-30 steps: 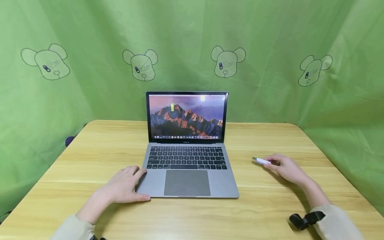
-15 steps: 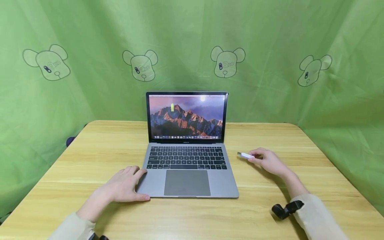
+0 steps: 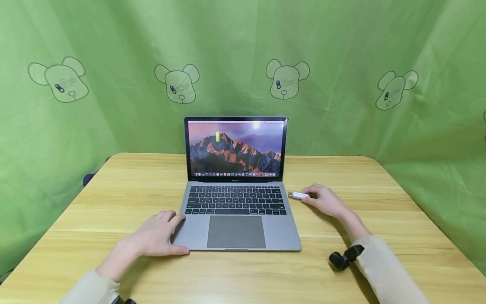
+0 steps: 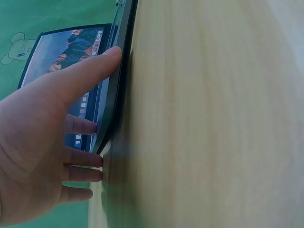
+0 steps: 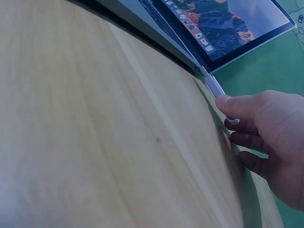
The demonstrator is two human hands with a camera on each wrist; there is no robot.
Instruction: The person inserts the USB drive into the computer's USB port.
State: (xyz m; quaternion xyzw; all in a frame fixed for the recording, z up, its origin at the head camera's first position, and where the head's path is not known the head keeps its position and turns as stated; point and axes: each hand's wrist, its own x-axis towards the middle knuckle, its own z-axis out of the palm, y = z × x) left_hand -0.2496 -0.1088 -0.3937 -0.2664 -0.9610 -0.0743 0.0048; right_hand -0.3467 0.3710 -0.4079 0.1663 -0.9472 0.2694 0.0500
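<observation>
A grey laptop [image 3: 279, 232] stands with its lid up and its screen lit on a mountain picture. My left hand [image 3: 157, 236] rests at its front left corner, thumb along the front edge and the other fingers, fairly straight, by the left side. To the right of the keyboard, my right hand [image 3: 322, 200] pinches a white USB flash drive [image 3: 298, 195] between thumb and fingers. Its metal plug points left at the laptop's right side. In the right wrist view the drive [image 5: 214, 86] meets the laptop's edge in the picture; whether the plug touches a port, I cannot tell.
Both hands work over a wooden table [image 3: 235, 278] with light grain. Behind and beside it hangs a green curtain [image 3: 228, 42] printed with mouse-like heads. A black wrist device [image 3: 345, 256] sits by the right sleeve. Something dark purple [image 3: 88, 179] shows past the table's left edge.
My right hand has carried the USB flash drive leftward and slightly away from me, up close to the laptop's right side. The left hand and the laptop have stayed in place.
</observation>
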